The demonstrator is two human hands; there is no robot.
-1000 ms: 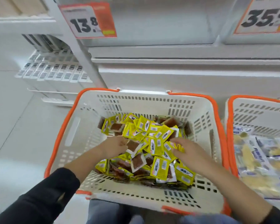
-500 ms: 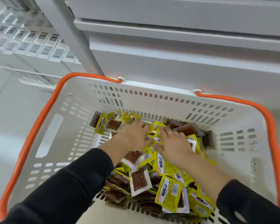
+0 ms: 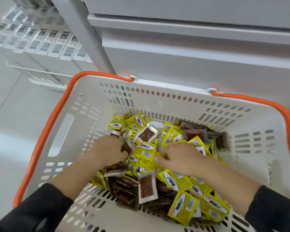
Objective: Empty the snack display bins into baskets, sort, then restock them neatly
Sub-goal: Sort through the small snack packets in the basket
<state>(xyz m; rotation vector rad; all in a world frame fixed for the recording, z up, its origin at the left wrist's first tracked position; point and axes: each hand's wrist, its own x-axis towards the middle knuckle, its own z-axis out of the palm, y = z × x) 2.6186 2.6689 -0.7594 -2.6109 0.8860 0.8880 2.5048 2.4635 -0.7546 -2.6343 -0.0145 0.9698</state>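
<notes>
A white slotted basket (image 3: 94,104) with orange handles holds a loose heap of small snack packets (image 3: 172,138), many yellow, others clear with brown contents. Both my hands are down in the heap. My left hand (image 3: 110,150) lies on the left side of the pile, fingers curled around a dark brown packet (image 3: 126,149). My right hand (image 3: 181,158) rests palm down in the middle of the pile, fingers bent into the yellow packets; what its fingers hold is hidden. A clear packet with a brown strip (image 3: 146,188) lies flat near the front.
White display shelving (image 3: 191,52) rises right behind the basket, with a slanted white post (image 3: 89,36). Rows of barcoded white boxes (image 3: 40,42) sit on a low wire rack at upper left. Pale floor tiles (image 3: 15,114) stretch to the left.
The view has tilted down and closer; the price tags and second basket left the frame. My hands moved together at the far side, then spread apart and pulled back into the pile.
</notes>
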